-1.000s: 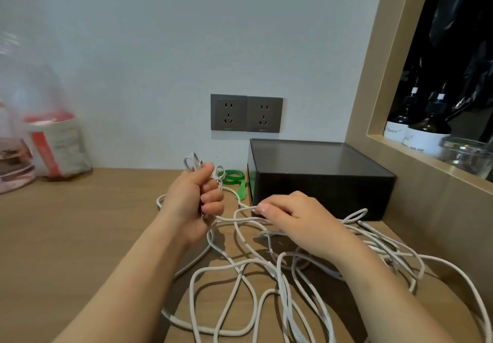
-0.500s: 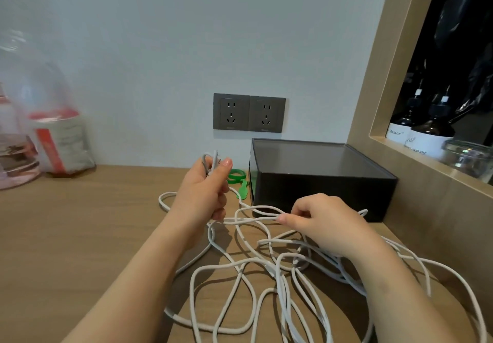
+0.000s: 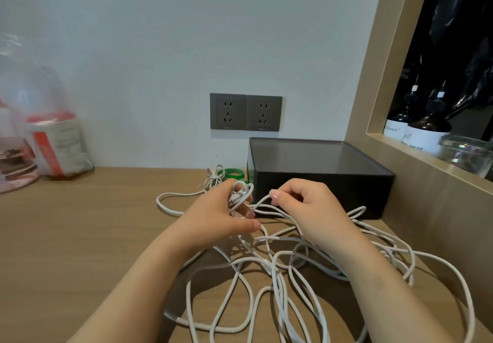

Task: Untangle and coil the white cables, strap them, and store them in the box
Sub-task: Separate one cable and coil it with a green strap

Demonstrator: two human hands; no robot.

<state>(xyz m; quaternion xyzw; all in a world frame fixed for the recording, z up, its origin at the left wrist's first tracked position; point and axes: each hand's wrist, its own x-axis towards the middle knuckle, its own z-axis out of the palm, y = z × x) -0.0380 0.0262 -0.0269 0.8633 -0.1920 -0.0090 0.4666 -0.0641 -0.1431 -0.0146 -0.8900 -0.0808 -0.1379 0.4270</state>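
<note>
A: Where are the white cables (image 3: 277,281)?

B: They lie in a loose tangle on the wooden tabletop (image 3: 80,236), in front of the black box (image 3: 320,177). Loops overlap each other and spread out toward the near edge and off to the right. 1 long loop runs out to the left of the pile.

A: And the hands?

B: Both hold cable and sit close together above the far side of the tangle, just in front of the box. The left hand (image 3: 213,217) has its fingers curled round a small bunch of loops, with the thumb lying across below them. The right hand (image 3: 306,209) pinches 1 strand between thumb and forefinger, with the other fingers curled under. That strand runs down from the pinch into the pile.

A: What about the box itself?

B: It stands at the back right of the tabletop against the wall, below 2 grey sockets (image 3: 245,111). Its top shows as a flat dark surface; I cannot tell whether that is a lid.

A: Any straps?

B: A green strap (image 3: 234,174) lies just left of the box, near the wall. Beside it is a small bundle (image 3: 213,178) of thin white cable, apart from the big tangle.

A: Anything else around?

B: A clear plastic bag (image 3: 53,142) with red and white packaging inside rests at the far left. To the right, a wood-framed shelf holds 2 dark bottles (image 3: 426,129) with white labels and a glass jar (image 3: 466,153).
</note>
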